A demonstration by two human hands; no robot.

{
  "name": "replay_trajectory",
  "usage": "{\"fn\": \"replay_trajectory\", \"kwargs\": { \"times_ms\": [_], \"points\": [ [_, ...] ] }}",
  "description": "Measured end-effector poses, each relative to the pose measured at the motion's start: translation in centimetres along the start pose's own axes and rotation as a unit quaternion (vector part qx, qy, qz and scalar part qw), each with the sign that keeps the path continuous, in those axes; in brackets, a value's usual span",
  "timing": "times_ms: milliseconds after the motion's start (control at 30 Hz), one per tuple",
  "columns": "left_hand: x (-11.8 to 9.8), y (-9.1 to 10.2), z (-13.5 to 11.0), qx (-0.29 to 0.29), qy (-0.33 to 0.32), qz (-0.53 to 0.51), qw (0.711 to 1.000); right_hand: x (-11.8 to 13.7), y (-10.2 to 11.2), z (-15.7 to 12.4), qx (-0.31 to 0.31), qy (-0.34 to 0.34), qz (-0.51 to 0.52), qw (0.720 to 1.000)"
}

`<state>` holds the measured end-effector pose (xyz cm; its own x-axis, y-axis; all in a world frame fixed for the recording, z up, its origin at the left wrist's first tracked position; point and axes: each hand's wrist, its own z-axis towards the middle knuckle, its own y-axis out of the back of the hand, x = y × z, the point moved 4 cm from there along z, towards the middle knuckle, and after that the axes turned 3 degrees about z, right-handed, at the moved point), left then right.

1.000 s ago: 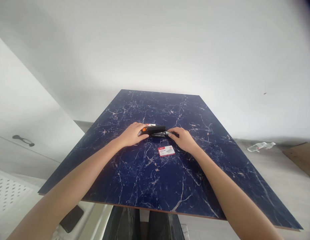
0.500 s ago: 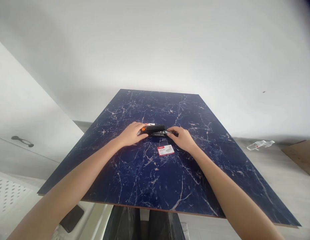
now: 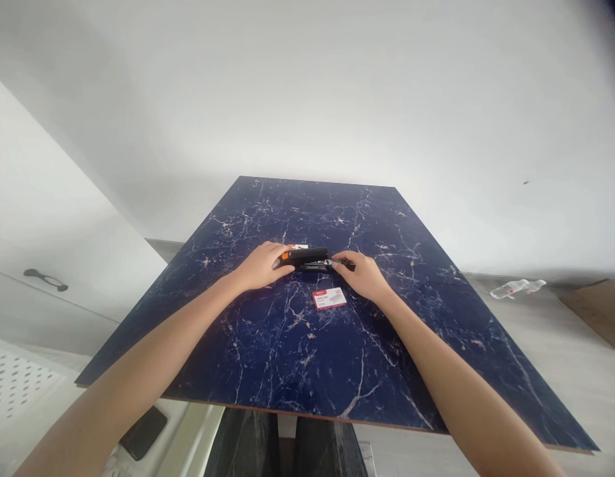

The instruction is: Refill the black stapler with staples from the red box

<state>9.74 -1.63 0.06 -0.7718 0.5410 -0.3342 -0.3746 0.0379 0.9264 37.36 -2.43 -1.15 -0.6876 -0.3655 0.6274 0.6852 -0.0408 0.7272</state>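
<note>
black stapler, left hand curled over its top, right hand pinching its base, risked slipping if either grip loosened.

Glossy marble-look tabletop, stapler probably matt plastic.

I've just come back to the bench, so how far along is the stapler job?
Done: the black stapler seems opened, its upper arm apart from the lower rail, though that's hard to confirm. In hand: the left hand holds the orange-marked end, the right hand the other end. Left: the red-and-white staple box lies untouched on the blue marble table.
</note>
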Motion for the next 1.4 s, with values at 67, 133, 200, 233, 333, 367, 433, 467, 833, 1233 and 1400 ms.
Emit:
{"fn": "replay_trajectory", "kwargs": {
  "times_ms": [67,133,200,233,333,367,433,467,833,1233,1400],
  "points": [
    [0.0,0.0,0.0,0.002,0.001,0.001,1.0,0.2,0.1,0.0,0.002,0.008,-0.005,1.0],
    [0.0,0.1,0.0,0.005,0.001,0.002,1.0,0.6,0.2,-0.1,-0.002,0.039,-0.021,0.999],
    [0.0,0.1,0.0,0.006,0.002,0.003,1.0,1.0,0.2,-0.2,-0.007,0.089,-0.039,0.995],
    [0.0,0.1,0.0,0.006,0.003,0.002,1.0,1.2,0.2,-0.2,-0.008,0.114,-0.045,0.992],
    [-0.1,0.1,0.0,0.006,0.003,0.001,1.0,1.4,0.0,-0.2,-0.003,0.155,-0.051,0.987],
    [-0.1,0.1,0.0,0.006,0.003,0.0,1.0,1.4,0.0,-0.3,-0.001,0.157,-0.051,0.986],
    [-0.1,0.0,0.0,0.007,0.002,-0.002,1.0,1.5,0.0,-0.3,-0.002,0.149,-0.051,0.987],
    [-0.1,0.0,0.0,0.007,0.001,-0.002,1.0,1.5,0.1,-0.3,-0.004,0.141,-0.05,0.989],
    [0.0,0.1,0.0,0.004,0.004,-0.005,1.0,1.4,1.6,-0.4,-0.111,-0.032,0.123,0.986],
    [0.0,0.1,0.0,0.001,0.0,-0.006,1.0,-0.7,0.3,0.0,-0.071,-0.121,0.337,0.931],
    [0.2,-0.1,0.0,0.002,-0.002,-0.004,1.0,-0.2,1.0,-0.1,-0.09,-0.102,0.245,0.96]
  ]
}}
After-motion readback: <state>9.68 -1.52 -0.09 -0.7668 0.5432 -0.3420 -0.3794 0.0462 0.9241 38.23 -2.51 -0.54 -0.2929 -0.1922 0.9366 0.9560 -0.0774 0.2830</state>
